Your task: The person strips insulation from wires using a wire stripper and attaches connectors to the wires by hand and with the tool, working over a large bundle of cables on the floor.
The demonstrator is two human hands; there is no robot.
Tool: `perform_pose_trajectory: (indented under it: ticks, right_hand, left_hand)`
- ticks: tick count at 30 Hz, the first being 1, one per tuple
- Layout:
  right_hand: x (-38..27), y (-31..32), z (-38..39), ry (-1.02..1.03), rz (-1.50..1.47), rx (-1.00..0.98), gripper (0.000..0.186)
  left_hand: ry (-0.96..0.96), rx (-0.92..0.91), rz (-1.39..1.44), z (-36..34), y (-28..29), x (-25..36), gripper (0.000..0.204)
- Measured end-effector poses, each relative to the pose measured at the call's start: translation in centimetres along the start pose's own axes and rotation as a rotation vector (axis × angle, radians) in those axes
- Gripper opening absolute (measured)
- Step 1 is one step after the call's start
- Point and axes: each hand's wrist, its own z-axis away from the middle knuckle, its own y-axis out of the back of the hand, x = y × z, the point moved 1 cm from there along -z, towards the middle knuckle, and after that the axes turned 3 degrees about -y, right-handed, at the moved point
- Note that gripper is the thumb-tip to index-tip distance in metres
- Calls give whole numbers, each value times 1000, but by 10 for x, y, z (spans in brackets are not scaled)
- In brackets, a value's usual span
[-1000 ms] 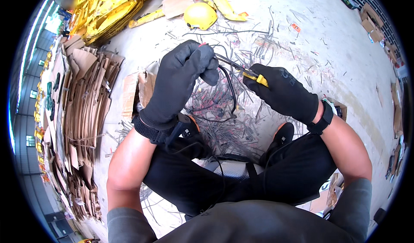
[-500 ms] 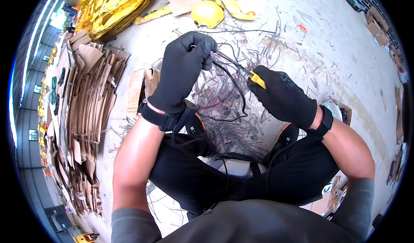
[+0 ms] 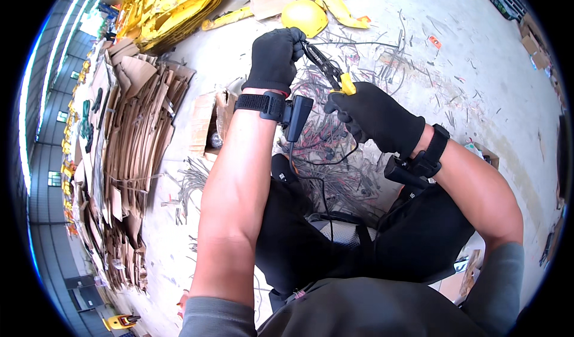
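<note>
My left hand (image 3: 272, 61), in a black glove, is raised with its fingers closed at the jaw end of a pair of wire strippers (image 3: 323, 65). What those fingers pinch is mostly hidden, though a dark cable was in them a moment before. Wrapped round the tool's yellow grips is my right hand (image 3: 382, 113), also black-gloved. The jaws point up and left toward the left fingertips. Below the hands, a black cable (image 3: 347, 156) curves over a heap of cut wire scraps (image 3: 341, 184) on the floor between my legs.
Flattened cardboard (image 3: 140, 136) is stacked along the left, with an open cardboard box (image 3: 204, 122) beside it. A yellow helmet (image 3: 305, 17) lies just beyond my hands. Yellow panels (image 3: 170, 11) are heaped at the far left. Another small box (image 3: 484, 154) stands right of my right wrist.
Both hands have moved slightly. My left hand has turned and risen, and the strippers' jaws now show more fully. The cable loop between the hands no longer shows there.
</note>
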Motion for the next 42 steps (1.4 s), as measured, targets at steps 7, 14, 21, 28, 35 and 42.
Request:
perform_pose_trajectory:
  ticks: [7,14,21,28,35,42]
  right_hand:
    - [2,24,-2,266,403,176,31]
    - [6,35,11,348,516,205,32]
    - [-2,36,12,324,604,246,35]
    - [-16,28,18,242,483,-10,41]
    - [-14,33,7,68,360,-95,44]
    - [-2,52,9,86,319,-52,38]
  left_hand:
    - [369,-29,1226,-15,3,1,16]
    - [305,-191,927,3,12,33,36]
    - [378,-208,932,11,13,43,34]
    - [431,78,683,7,-3,25,18]
    - [375,95,247,-1,-16,-5,20]
    - [430,-251,828,9,-16,18,24]
